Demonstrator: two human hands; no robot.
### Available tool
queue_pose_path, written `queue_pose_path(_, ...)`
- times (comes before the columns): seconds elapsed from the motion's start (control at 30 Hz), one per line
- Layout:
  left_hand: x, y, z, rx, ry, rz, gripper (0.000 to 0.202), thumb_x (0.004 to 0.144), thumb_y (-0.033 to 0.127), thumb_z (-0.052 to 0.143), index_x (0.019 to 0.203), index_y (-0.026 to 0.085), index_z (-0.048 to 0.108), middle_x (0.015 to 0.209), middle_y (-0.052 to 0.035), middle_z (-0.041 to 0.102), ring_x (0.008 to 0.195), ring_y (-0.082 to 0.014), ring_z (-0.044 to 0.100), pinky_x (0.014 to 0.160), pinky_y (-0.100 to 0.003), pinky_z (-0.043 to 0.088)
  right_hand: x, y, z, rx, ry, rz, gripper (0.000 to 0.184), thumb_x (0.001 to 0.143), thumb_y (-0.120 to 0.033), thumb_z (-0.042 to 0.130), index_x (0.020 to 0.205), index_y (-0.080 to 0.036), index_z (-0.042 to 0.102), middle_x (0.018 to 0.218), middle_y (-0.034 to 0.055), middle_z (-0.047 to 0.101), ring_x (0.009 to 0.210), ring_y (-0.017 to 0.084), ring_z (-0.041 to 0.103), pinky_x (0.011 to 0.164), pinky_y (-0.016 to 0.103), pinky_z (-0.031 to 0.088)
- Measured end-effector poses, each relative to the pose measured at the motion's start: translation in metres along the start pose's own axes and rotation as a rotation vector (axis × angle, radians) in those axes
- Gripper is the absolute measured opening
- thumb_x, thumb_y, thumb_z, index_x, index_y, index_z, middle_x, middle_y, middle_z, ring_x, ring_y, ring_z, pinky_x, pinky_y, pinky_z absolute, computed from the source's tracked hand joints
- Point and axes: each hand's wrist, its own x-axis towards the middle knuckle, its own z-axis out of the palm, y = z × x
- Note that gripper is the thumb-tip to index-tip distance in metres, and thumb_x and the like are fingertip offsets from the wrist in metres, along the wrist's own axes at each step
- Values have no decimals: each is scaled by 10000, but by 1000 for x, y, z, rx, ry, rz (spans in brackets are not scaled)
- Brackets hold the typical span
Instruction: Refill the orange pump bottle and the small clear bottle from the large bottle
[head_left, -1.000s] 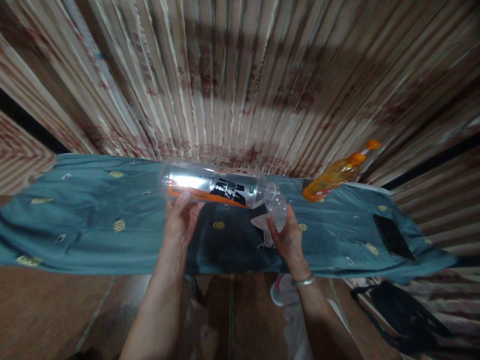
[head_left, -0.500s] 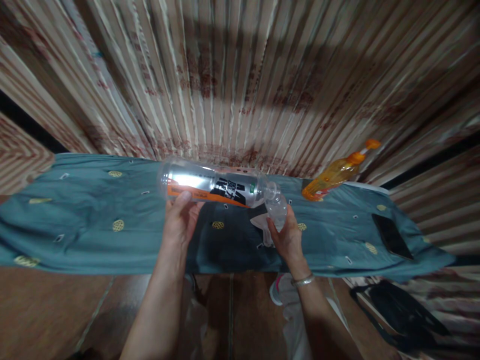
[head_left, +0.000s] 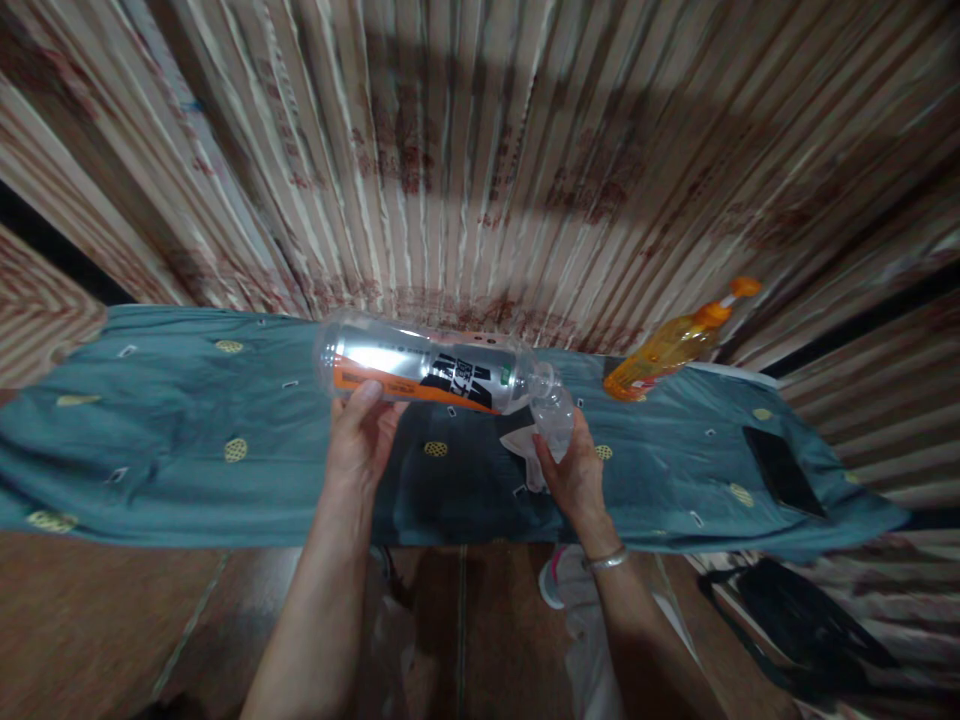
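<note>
My left hand (head_left: 364, 425) is closed around the lower side of a large clear plastic bottle (head_left: 420, 370) with a silver, orange and black label. The bottle lies nearly level above the cloth, its neck to the right and slightly lower. My right hand (head_left: 574, 465) grips a small clear plastic container (head_left: 553, 415), tilted, with its opening against the bottle's mouth. Whether liquid runs between them I cannot tell. Below the right hand's fingers, a pale flat piece (head_left: 525, 450) with a dark part lies on the cloth; what it is cannot be made out.
An orange pump bottle (head_left: 667, 350) stands at the back right of the teal patterned cloth (head_left: 165, 420). A black phone (head_left: 784, 470) lies near the right end. Behind hangs a pleated curtain (head_left: 465, 150). A dark bag (head_left: 810, 610) rests on the floor at lower right.
The large bottle has turned very slightly about its length, and its label has shifted a little. Both hands keep the same places.
</note>
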Motion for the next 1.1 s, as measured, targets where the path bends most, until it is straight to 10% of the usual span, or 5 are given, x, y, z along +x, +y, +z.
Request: queue_pose_path(1.1, 2, -1, 1, -37, -16, -1, 479, 484, 388, 1009, 855, 202, 769, 884, -32, 784, 836, -232, 759, 845, -400, 666, 1, 0, -1, 1, 17, -23, 641, 980, -492, 561, 1472, -91, 475, 1355, 252, 691, 1246, 351, 702, 1025, 544, 603)
